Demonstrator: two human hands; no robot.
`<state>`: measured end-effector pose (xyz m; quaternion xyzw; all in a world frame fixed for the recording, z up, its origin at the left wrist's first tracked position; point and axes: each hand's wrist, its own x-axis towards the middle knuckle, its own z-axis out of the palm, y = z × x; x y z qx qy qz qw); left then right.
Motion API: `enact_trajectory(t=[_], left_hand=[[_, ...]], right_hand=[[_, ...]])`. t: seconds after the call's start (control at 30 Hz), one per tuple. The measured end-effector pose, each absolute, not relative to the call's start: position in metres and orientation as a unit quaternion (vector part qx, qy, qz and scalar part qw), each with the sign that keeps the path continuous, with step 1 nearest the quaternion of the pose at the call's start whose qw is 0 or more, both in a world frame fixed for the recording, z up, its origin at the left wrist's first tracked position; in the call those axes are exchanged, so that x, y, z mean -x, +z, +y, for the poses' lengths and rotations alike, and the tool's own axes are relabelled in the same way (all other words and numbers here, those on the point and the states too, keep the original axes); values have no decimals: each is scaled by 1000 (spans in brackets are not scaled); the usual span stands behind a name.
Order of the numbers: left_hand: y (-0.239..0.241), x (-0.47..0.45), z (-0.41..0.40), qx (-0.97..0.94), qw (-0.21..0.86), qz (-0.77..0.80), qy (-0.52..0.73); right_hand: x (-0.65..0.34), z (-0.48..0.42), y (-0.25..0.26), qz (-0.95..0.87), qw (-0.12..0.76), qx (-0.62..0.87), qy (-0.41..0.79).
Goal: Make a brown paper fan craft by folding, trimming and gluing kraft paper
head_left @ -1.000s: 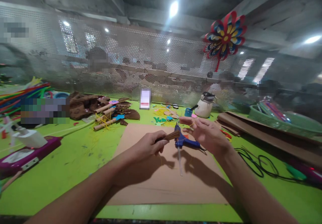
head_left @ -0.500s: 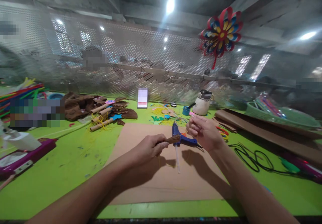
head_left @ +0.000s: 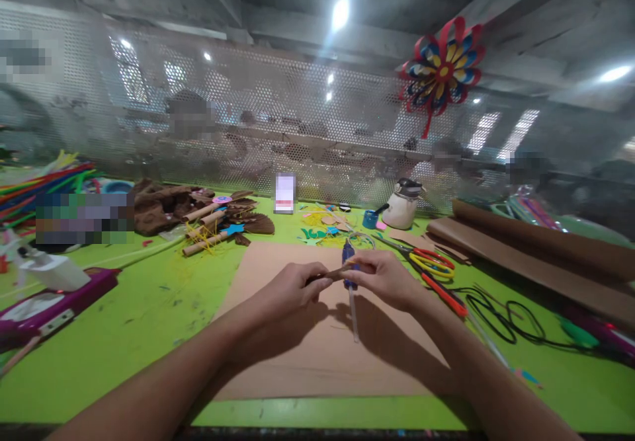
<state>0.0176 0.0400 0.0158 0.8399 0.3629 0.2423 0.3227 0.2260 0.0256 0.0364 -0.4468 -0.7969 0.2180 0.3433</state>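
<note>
Above the brown paper sheet (head_left: 278,368), a narrow folded piece of brown paper (head_left: 336,274) is held between my hands. My left hand (head_left: 306,283) is closed on its left end. At its other end, the fingers of my right hand (head_left: 380,277) pinch it. Behind my right hand lies a blue glue gun (head_left: 348,256), partly covered, with its clear glue stick (head_left: 354,315) pointing toward me. To the right of that hand are red-handled scissors (head_left: 439,289) and yellow-and-red rings (head_left: 436,264), perhaps another tool's handles.
Brown paper fans and tubes (head_left: 203,226) lie back left. A purple power strip (head_left: 59,309) sits at left. Beyond the sheet stand a white kettle (head_left: 399,209) and a blue jar (head_left: 370,219). Brown paper rolls (head_left: 536,249) and a coiled black cable (head_left: 501,315) lie right.
My right hand has come down and left from above the glue gun to pinch the right end of the folded brown paper. My left hand keeps its hold.
</note>
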Motion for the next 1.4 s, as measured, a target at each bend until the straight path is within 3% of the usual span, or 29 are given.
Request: enact_trajectory(t=[0.23, 0.4, 0.6, 0.77, 1.03, 1.4], left_hand=[[19, -8, 47, -849, 288, 366, 252], [26, -6, 50, -836, 325, 392, 205], [24, -6, 50, -829, 312, 417, 202], [22, -6, 49, -821, 358, 393, 208], [24, -16, 41, -815, 384, 374, 218], [22, -20, 33, -812, 384, 355, 258]], right_hand=[[-242, 32, 34, -766, 375, 462, 243], [-256, 35, 40, -747, 396, 463, 266], [-271, 46, 42, -592, 564, 358, 451], [-285, 49, 48, -523, 639, 358, 437], [-294, 59, 53, -468, 688, 363, 421], [-303, 60, 61, -430, 688, 371, 452]])
